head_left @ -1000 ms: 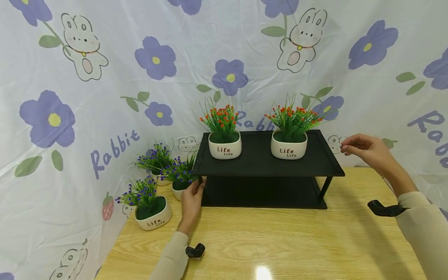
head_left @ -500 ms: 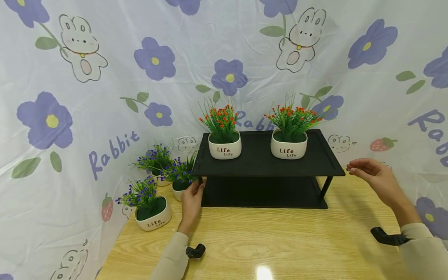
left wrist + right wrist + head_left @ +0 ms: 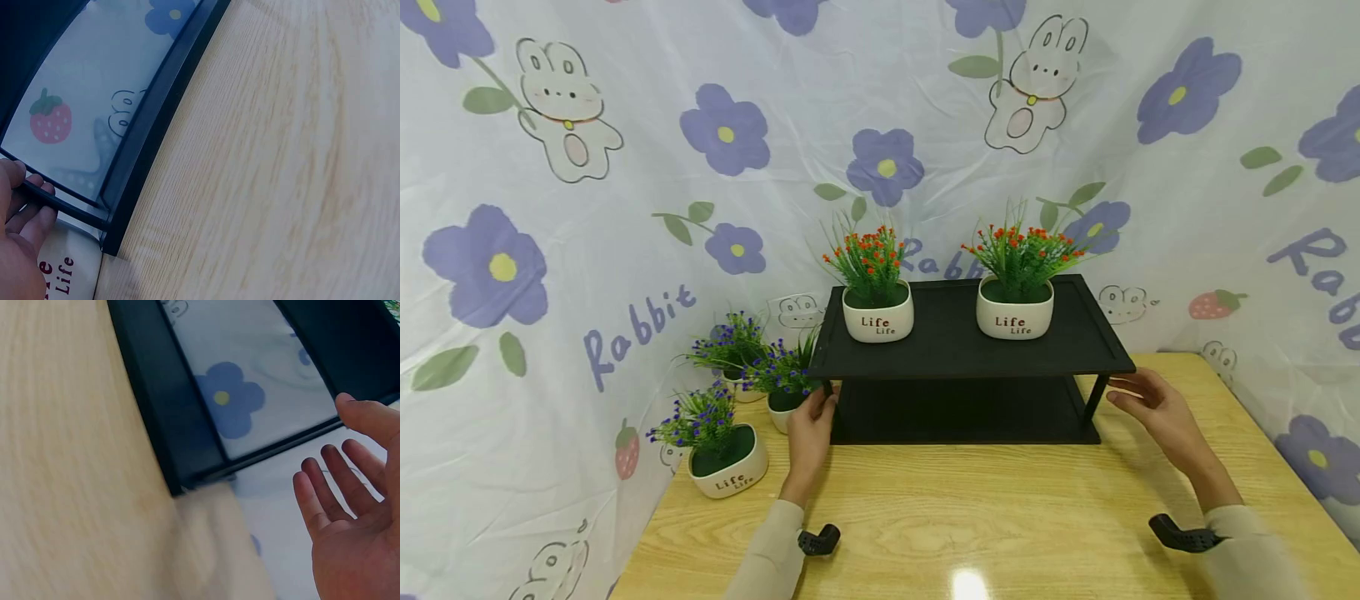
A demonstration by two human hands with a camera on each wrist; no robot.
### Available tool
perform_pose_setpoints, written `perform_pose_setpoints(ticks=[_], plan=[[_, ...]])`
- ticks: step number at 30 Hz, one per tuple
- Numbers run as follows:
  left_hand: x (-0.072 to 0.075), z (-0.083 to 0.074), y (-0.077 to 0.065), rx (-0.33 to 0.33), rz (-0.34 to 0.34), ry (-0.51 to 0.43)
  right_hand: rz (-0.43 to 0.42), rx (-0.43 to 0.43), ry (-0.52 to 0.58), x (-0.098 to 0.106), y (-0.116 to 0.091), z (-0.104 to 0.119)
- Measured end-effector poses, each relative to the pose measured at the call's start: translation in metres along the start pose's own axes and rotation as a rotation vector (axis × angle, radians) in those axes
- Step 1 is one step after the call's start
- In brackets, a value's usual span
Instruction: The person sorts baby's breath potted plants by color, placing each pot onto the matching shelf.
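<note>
A black two-tier shelf [image 3: 955, 358] stands on the wooden table. My left hand [image 3: 810, 433] is at its left front post [image 3: 65, 206]; in the left wrist view thumb and fingers hold that post between them. Beside the right end of the shelf is my right hand [image 3: 1157, 417], fingers spread and relaxed. Close to its thumb in the right wrist view runs the right post [image 3: 281, 445], with nothing in the palm. On the top tier sit two white pots with orange flowers, one left [image 3: 878, 321] and one right [image 3: 1015, 317].
Several white pots with purple flowers, among them a front one [image 3: 727, 475], stand left of the shelf, one right behind my left hand. A printed cloth [image 3: 647, 208] hangs behind and beside the wooden table [image 3: 1000, 508].
My right hand has come down and left, from above the shelf's right side to beside its right front post. The left hand has stayed at the left post. The head view has shifted slightly.
</note>
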State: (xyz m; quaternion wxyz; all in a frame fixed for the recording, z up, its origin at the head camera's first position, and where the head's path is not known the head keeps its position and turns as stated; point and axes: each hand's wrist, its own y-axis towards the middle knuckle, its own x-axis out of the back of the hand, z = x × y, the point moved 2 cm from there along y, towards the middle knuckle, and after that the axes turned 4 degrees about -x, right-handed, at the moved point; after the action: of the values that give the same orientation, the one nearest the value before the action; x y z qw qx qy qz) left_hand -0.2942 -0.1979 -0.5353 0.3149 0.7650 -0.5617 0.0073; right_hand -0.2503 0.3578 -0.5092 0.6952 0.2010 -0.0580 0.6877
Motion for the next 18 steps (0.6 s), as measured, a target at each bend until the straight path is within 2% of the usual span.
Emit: perform_pose_setpoints(ticks=[5,9,13,18], plan=[[-0.001,0.001,-0.001,0.005,0.011,-0.002,0.003,-0.03,0.021,-0.018,-0.001,-0.006],[-0.001,0.001,-0.001,-0.005,0.009,-0.002,-0.018,-0.003,0.033,-0.027,0.001,-0.011],[-0.001,0.002,0.0,-0.001,0.001,0.01,-0.053,0.031,0.029,-0.03,0.004,-0.015],[-0.001,0.001,0.0,0.003,-0.007,0.008,-0.069,0.017,0.038,-0.029,0.007,-0.014]])
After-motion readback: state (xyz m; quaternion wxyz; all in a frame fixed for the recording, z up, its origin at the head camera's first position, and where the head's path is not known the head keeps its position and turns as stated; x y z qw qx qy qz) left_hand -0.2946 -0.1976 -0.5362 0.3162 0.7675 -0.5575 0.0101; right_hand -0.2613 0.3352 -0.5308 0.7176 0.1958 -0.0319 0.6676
